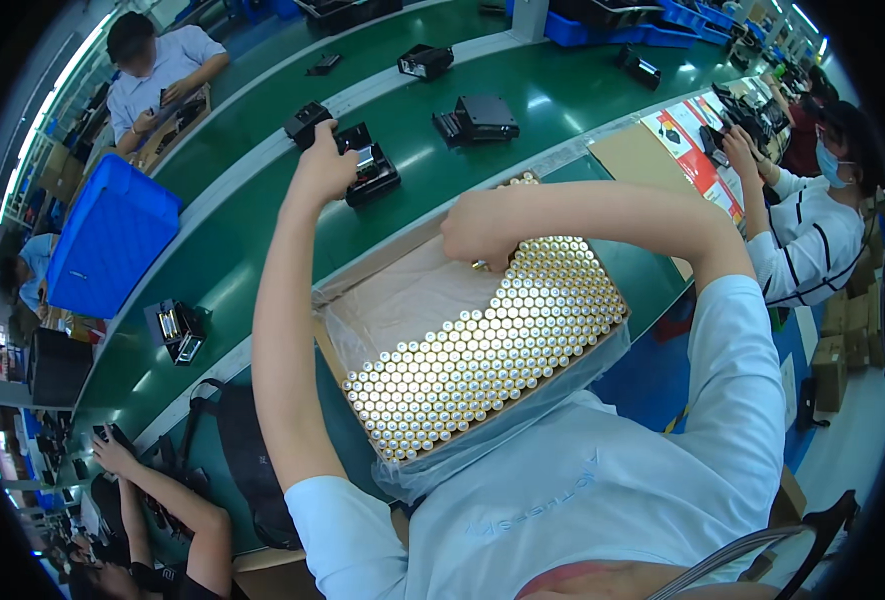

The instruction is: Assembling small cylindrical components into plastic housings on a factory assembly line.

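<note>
Up the middle of the green bench, my left hand (pixel 325 170) is closed at the edge of a black device (pixel 375 184) with an open battery bay. A silvery battery shows in that bay. Part of the grip is hidden by the back of the hand. A black block (pixel 306 122) lies just beyond my fingers. My right hand (pixel 485 228) reaches down into a cardboard box (pixel 325 345) lined with clear plastic. Its fingers are bent together around a battery (pixel 480 265). Upright batteries (pixel 483 350) stand in tight rows through the box's nearer and right parts.
More black devices (pixel 485 118) rest along the bench, one (pixel 175 330) with batteries showing. A blue bin (pixel 113 240) stands at left, a black bag (pixel 253 460) beside my left arm. Co-workers sit at far left, lower left and right; printed sheets (pixel 688 150) lie at right.
</note>
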Demonstrator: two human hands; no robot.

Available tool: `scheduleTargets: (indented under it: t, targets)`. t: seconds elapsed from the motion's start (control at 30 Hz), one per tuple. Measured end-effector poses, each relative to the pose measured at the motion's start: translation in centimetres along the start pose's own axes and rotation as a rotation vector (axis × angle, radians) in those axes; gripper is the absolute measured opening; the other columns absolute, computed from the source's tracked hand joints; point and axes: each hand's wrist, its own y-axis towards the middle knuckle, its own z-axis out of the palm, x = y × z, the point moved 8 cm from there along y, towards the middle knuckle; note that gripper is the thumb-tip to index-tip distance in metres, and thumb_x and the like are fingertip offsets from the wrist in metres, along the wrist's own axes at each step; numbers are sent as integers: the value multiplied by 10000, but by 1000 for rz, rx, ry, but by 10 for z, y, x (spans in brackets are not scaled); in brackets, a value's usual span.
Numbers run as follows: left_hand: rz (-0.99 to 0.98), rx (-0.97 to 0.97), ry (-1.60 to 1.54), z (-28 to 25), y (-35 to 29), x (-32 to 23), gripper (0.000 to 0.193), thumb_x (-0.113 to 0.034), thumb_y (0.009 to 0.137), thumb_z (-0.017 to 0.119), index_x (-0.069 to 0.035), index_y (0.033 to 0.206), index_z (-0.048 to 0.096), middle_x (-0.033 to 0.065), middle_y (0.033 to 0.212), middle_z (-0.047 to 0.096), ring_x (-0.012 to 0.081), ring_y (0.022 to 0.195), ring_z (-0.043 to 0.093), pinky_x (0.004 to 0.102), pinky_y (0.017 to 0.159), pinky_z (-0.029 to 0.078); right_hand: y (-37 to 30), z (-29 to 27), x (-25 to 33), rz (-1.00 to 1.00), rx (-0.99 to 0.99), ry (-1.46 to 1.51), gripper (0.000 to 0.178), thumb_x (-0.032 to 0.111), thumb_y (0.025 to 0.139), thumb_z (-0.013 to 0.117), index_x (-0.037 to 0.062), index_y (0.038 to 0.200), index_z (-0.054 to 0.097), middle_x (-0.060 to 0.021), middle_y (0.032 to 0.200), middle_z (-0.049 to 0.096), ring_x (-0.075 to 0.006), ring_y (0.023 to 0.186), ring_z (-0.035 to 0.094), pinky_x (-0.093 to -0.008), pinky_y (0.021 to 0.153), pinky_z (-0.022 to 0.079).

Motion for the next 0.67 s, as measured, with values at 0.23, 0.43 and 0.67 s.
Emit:
scheduleTargets:
  t: [0.23,0.43,0.67]
  targets:
    - [11,-103,81,17,41,3,488,-179,870,490,-13,1329,480,207,925,687,305,722,673,402,677,543,8,-1,8,-40,10,1,286,225,585,819,80,818,737,-88,764,697,-296,699,655,-411,623,536]
    - [-75,-230,463,2,43,3,368,-232,899,536,-1,1181,587,203,939,696,351,823,685,421,751,546,9,-4,14,-11,-81,-33,266,208,585,814,75,802,737,-102,779,703,-299,694,657,-414,631,538]
    - [177,-486,90,-24,24,40,423,-354,888,639,-47,1178,617,161,971,711,374,916,682,446,842,534,10,-4,14,26,-110,-37,223,180,604,793,86,800,743,-105,785,709,-309,702,663,-427,650,541]
